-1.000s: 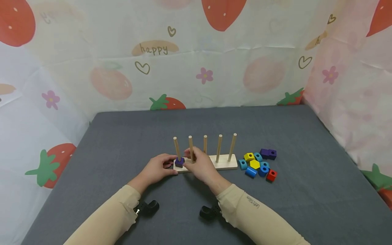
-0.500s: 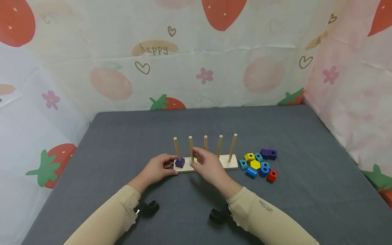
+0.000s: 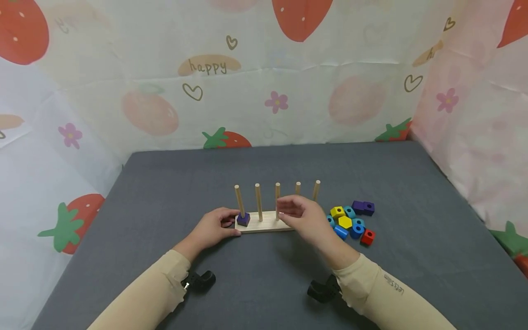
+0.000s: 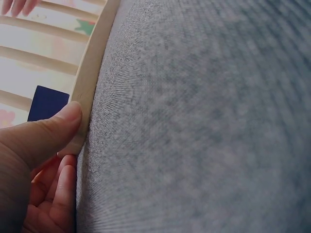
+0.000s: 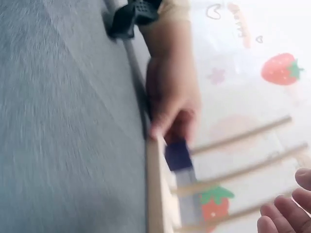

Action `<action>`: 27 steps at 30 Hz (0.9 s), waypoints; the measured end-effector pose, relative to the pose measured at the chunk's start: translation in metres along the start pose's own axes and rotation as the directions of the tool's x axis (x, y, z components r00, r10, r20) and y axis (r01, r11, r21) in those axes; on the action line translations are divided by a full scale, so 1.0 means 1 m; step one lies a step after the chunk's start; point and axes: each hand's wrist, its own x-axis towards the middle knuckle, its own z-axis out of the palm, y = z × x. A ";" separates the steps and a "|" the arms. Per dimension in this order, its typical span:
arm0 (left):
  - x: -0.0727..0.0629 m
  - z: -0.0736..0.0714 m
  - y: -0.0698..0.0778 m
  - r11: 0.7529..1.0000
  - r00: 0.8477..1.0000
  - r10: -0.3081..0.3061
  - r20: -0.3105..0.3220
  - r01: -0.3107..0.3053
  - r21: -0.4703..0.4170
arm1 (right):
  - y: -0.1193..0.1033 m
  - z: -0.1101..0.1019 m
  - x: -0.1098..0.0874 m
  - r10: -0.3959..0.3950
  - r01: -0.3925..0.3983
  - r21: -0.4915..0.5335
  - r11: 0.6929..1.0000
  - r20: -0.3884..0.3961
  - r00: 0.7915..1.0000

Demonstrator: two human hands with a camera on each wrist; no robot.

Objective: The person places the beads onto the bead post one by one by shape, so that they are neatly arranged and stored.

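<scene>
A pale wooden peg board (image 3: 268, 224) with several upright pegs stands in the middle of the table. A purple square block (image 3: 243, 219) sits low on its leftmost peg. My left hand (image 3: 211, 228) grips the board's left end; the thumb (image 4: 63, 121) lies against its edge near the purple block. My right hand (image 3: 307, 220) is over the board's right half, its fingers loosely bent and holding nothing. It hides part of the pegs behind it. The fingers (image 5: 282, 213) show at the lower right of the right wrist view, apart from the pegs.
Right of the board lies a cluster of loose blocks: a yellow hexagonal block (image 3: 344, 222), a blue cylinder (image 3: 341, 232), a red cube (image 3: 368, 237), two purple blocks (image 3: 363, 207) and several others. A grey cloth (image 3: 198, 178) covers the table.
My right hand has moved right along the board, away from the purple block and the left pegs. My left hand has stayed at the board's left end.
</scene>
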 end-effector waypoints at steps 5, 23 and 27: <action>-0.001 0.000 0.000 1.000 1.000 -0.006 0.001 0.006 0.005 | 0.002 -0.035 -0.006 -0.015 0.015 -0.004 1.000 -0.011 1.000; -0.002 -0.001 0.002 1.000 1.000 -0.009 0.006 0.009 0.009 | 0.059 -0.152 -0.008 0.051 -0.074 -0.107 0.992 -0.208 0.977; -0.001 -0.001 0.001 1.000 1.000 -0.008 0.006 0.007 0.015 | 0.076 -0.167 -0.007 0.099 -0.129 -0.127 0.983 -0.219 0.971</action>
